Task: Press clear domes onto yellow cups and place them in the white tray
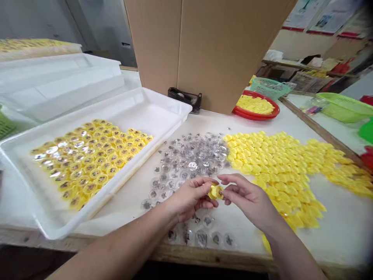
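Note:
My left hand (190, 196) and my right hand (246, 198) meet over the table's front middle, both pinching one small yellow capsule piece (216, 191) between their fingertips. Just behind the hands lies a heap of clear plastic capsule halves (192, 155), with more clear halves (201, 235) in a row near the table's front edge. A wide spread of yellow capsule halves (279, 163) covers the table to the right. At the left, a white tray (163, 112) holds rows of assembled yellow capsules (90, 157).
A tall cardboard box (210, 46) stands at the back, with a black tape dispenser (185, 98) at its foot. A red bowl (256, 112) of yellow pieces, green baskets (345, 107) and stacked white trays (61, 81) sit further back.

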Motion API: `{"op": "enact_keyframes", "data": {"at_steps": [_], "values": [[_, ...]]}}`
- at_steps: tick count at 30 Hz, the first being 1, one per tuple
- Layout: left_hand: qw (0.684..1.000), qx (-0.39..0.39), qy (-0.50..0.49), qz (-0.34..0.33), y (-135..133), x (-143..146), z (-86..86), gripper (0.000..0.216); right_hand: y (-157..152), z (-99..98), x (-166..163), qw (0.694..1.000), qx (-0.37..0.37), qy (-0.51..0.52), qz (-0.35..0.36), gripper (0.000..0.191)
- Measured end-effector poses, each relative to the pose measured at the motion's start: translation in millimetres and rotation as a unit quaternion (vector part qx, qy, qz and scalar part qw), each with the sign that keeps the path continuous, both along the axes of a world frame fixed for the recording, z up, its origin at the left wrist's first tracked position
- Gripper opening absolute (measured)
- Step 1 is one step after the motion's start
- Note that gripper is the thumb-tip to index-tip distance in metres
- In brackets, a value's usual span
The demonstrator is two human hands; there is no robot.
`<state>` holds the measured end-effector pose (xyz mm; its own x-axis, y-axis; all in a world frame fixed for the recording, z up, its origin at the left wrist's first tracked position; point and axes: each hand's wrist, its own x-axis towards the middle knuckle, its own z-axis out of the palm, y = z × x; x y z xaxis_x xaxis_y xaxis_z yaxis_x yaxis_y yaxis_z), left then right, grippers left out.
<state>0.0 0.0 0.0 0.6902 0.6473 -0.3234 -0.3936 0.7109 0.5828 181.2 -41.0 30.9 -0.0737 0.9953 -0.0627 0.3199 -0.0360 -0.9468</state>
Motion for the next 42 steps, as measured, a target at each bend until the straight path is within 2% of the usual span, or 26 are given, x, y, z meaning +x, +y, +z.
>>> {"op": "enact_keyframes", "data": {"at_steps": [3,6,9,13,16,20,24,26,29,33,39,42], "values": [[1.000,0.001,-0.002,0.018,-1,3,0.2,0.033,-3,7.1,-4,0.998,-0.002,-0.057,0.003,0.019],[1.000,0.002,-0.010,0.028,-2,5,1.3,0.035,-8,13.4,-10,0.991,0.031,-0.130,-0.001,0.018],[0.999,0.002,-0.006,0.035,-3,5,3.1,0.038,-12,18.3,-15,0.973,0.102,-0.208,-0.006,0.015],[1.000,0.005,0.003,0.024,-4,4,4.3,0.043,-15,23.6,-19,0.932,0.210,-0.294,0.028,0.019],[1.000,0.013,0.006,0.014,-5,3,4.3,0.046,-15,26.6,-21,0.918,0.243,-0.311,0.034,0.021],[0.999,0.032,0.010,0.010,-6,3,5.5,0.045,-17,24.3,-22,0.935,0.218,-0.278,0.025,0.019],[0.999,0.028,-0.001,0.028,-6,2,7.2,0.043,-20,14.0,-22,0.958,0.172,-0.216,-0.076,0.027],[0.999,0.027,0.000,0.032,-6,3,7.2,0.043,-22,10.1,-21,0.962,0.155,-0.198,-0.104,0.023],[0.999,0.031,0.004,0.036,-7,3,6.2,0.043,-23,9.2,-20,0.964,0.130,-0.216,-0.088,0.015],[0.998,0.040,0.006,0.040,-7,3,5.3,0.043,-24,12.5,-22,0.972,0.102,-0.197,-0.071,0.016],[0.998,0.048,0.008,0.043,-7,3,6.9,0.042,-26,18.4,-27,0.955,0.177,-0.236,-0.045,0.020],[0.998,0.051,0.005,0.043,-8,3,7.4,0.040,-27,18.6,-27,0.958,0.174,-0.225,-0.040,0.021]]}}
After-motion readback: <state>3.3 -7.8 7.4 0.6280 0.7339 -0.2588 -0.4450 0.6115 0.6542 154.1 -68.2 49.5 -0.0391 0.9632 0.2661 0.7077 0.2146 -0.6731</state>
